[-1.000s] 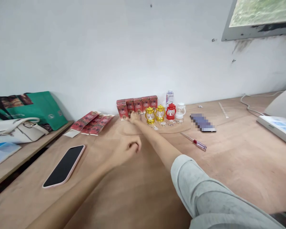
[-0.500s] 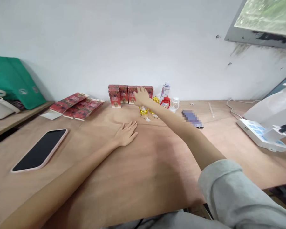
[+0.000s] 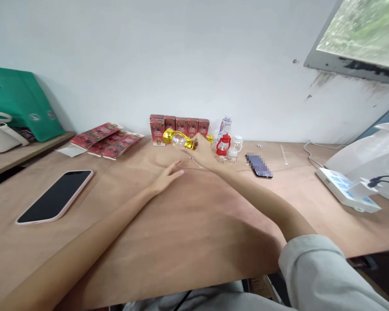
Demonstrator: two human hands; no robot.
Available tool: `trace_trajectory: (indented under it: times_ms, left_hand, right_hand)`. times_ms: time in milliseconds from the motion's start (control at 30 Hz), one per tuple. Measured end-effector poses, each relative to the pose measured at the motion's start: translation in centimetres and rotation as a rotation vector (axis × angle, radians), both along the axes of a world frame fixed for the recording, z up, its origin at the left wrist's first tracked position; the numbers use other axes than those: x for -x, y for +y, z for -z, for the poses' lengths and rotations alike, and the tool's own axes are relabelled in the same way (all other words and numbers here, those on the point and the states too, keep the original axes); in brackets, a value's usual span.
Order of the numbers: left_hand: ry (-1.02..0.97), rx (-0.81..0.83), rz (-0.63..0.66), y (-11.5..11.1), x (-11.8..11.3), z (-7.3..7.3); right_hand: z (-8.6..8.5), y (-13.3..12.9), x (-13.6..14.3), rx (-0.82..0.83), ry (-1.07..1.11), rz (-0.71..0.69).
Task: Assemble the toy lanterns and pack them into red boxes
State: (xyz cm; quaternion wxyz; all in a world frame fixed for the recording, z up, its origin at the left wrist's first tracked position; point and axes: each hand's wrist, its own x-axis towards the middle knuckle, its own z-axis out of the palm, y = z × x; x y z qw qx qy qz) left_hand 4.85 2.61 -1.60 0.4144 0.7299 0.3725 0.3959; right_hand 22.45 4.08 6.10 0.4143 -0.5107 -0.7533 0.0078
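My right hand (image 3: 202, 151) is closed on one end of a small gold lantern (image 3: 179, 139) with a clear middle, tipped on its side above the table. Below and left of it, my left hand (image 3: 166, 177) has its fingers stretched out, near the tabletop, holding nothing. Just right of my right hand stand another gold lantern (image 3: 210, 138), partly hidden, a red lantern (image 3: 223, 146) and a white lantern (image 3: 235, 147). Several tiny loose pieces (image 3: 197, 164) lie on the table by my right wrist.
Upright red boxes (image 3: 180, 125) line the wall, beside a bottle (image 3: 225, 126). Flat red cartons (image 3: 112, 144) lie left. A pink-edged phone (image 3: 56, 196) is front left, another phone (image 3: 259, 165) right. A power strip (image 3: 346, 190) with cables sits far right; a green bag (image 3: 26, 103) stands far left.
My right hand has lifted the gold lantern off the table and tipped it sideways. My left hand has stayed close to its place, turned somewhat onto its side.
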Motion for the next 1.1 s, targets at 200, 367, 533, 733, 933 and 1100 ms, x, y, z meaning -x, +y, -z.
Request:
trace_trajectory:
  times_ms: [200,367,533,733,933,1100]
  left_hand:
    - [-0.508,0.168,-0.172,-0.3,0.3,-0.5]
    - [-0.614,0.085,-0.395,-0.1,0.1,-0.4]
    - [-0.653,-0.046,-0.518,0.7,0.2,0.0]
    - [-0.606,-0.041,-0.511,0.7,0.3,0.1]
    - [-0.582,0.028,-0.444,0.5,0.1,0.0]
    - [-0.577,0.004,-0.478,0.5,0.0,-0.1]
  right_hand:
    - [6.7,-4.7,3.2,0.2,0.211,-0.357]
    - [7.2,-3.2,1.4,0.12,0.063,-0.262]
    - [7.0,-0.2,-1.6,0.179,-0.206,-0.053]
    - [7.2,2.0,-1.4,0.319,-0.407,-0.095]
    - [7.8,1.0,-0.9,0.328,-0.45,-0.157]
    - [8.4,-5.4,-0.2,0.279,-0.441,-0.323]
